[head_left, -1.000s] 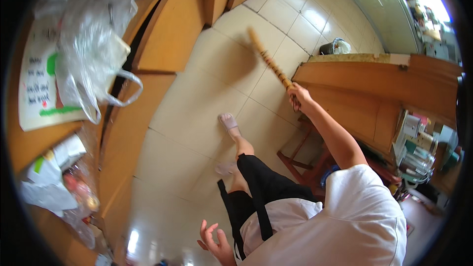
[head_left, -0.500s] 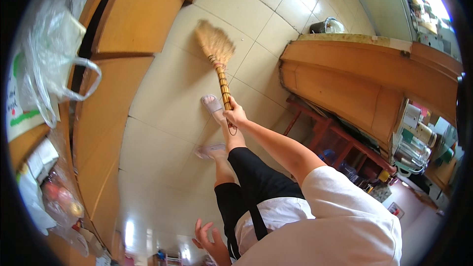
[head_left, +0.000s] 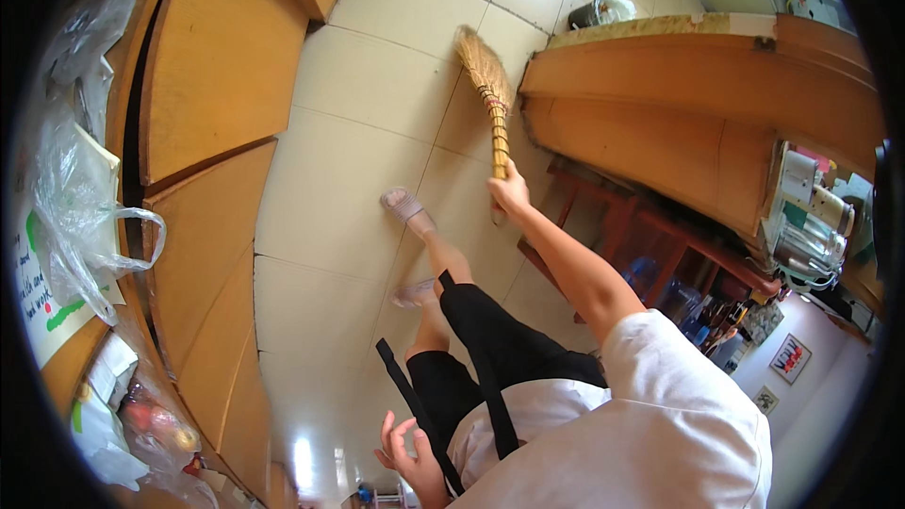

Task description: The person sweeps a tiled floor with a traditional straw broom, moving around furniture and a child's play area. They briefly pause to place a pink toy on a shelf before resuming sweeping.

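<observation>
A straw broom (head_left: 483,66) with a banded bamboo handle extends from my right hand (head_left: 509,187), which is closed round the handle's end. Its bristle head is over the pale tiled floor (head_left: 349,160), close to the corner of the wooden cabinet (head_left: 641,104) on the right. At the lower middle, beside my black shorts and a dangling black strap, my left hand (head_left: 405,452) hangs with loosely curved, separated fingers and holds nothing. My sandalled feet (head_left: 405,203) stand on the tiles below.
Wooden cupboards (head_left: 212,57) line the left, topped with plastic bags (head_left: 80,217) and papers. A dark bin (head_left: 589,11) sits past the right cabinet's end. A reddish wooden stool or rack (head_left: 617,236) is tucked along the right, near cluttered metal containers (head_left: 811,245).
The broom head first swung left, then over the last half second moved right toward the cabinet's corner, my right hand shifting right and up with it. My left hand stays low.
</observation>
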`<act>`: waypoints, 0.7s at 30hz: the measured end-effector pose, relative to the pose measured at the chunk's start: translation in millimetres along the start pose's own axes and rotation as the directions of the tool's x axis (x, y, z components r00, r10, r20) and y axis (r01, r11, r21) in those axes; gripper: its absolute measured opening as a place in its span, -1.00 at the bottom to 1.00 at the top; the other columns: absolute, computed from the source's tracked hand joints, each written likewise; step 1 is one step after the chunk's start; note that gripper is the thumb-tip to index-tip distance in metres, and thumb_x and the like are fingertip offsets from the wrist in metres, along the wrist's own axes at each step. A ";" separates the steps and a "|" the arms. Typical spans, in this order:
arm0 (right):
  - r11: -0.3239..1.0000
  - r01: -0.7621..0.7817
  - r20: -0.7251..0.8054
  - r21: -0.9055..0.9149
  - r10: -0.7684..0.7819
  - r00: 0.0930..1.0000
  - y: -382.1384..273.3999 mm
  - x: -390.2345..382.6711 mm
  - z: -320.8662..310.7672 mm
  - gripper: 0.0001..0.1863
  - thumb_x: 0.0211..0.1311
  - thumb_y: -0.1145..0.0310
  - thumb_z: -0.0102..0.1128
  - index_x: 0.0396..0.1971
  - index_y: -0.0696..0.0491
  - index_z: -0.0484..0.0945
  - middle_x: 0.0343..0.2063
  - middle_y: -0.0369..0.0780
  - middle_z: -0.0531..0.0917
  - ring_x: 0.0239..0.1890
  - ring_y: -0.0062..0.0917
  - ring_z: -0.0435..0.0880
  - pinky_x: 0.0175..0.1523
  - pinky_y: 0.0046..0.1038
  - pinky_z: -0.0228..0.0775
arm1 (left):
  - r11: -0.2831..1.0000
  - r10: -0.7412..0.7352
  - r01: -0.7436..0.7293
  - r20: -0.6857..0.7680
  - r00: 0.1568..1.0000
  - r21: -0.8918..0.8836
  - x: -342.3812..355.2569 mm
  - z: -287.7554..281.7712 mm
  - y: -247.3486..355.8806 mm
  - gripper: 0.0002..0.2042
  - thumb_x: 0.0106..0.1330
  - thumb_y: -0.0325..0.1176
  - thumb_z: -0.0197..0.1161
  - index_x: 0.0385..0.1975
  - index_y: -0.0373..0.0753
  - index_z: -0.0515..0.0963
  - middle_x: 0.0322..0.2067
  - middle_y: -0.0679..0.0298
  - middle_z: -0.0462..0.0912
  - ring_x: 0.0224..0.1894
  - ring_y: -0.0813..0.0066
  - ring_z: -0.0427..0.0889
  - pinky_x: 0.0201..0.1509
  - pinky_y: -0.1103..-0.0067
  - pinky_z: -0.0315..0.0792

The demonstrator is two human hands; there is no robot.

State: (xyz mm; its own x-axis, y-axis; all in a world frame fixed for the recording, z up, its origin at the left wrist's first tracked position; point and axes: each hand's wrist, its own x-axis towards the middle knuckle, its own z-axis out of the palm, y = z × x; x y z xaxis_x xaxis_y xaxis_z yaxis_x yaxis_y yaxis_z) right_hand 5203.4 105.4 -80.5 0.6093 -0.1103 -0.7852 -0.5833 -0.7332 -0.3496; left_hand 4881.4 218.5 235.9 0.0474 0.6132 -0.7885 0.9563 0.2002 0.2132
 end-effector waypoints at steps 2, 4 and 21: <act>0.999 -0.036 0.004 -0.023 0.036 0.999 -10.0 0.8 54.5 -0.24 -0.10 0.40 0.10 0.23 -0.03 0.11 -0.60 -0.19 0.50 -0.72 -0.52 0.48 -0.65 -0.46 0.35 | 1.000 -0.019 0.019 -0.007 1.000 -0.001 -0.6 3.1 -2.9 -0.86 0.11 -0.37 0.06 -0.34 -0.15 0.49 0.11 0.28 0.37 0.19 0.34 0.27 0.32 0.15 -0.45; 0.994 -0.044 0.071 -0.098 0.051 0.996 10.3 5.9 106.1 -0.10 -0.13 0.34 0.14 0.29 -0.10 -0.06 -0.28 0.06 0.59 -0.30 -0.15 0.64 -0.17 -0.28 0.50 | 0.999 -0.029 0.029 0.023 0.999 0.013 -0.1 5.0 0.6 -0.86 0.12 -0.37 0.06 -0.33 -0.15 0.49 0.11 0.28 0.36 0.19 0.34 0.26 0.32 0.15 -0.46; 0.981 0.190 0.145 0.046 -0.195 0.970 -88.3 4.4 -8.2 -0.41 -0.08 0.43 0.13 0.10 -0.04 0.36 -0.67 -0.31 0.46 -0.75 -0.70 0.36 -0.70 -0.56 0.24 | 0.999 -0.021 0.020 -0.015 1.000 -0.045 -3.0 3.1 1.5 -0.84 0.12 -0.38 0.07 -0.30 -0.14 0.48 0.11 0.29 0.37 0.19 0.33 0.26 0.32 0.11 -0.43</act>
State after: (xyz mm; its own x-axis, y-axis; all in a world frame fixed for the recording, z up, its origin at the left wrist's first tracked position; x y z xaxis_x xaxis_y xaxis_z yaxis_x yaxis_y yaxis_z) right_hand 5262.0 164.1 -49.0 0.6271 0.1331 -0.7675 -0.4809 -0.7089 -0.5159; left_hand 4883.6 214.6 236.7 0.0230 0.6200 -0.7843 0.9432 0.2466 0.2226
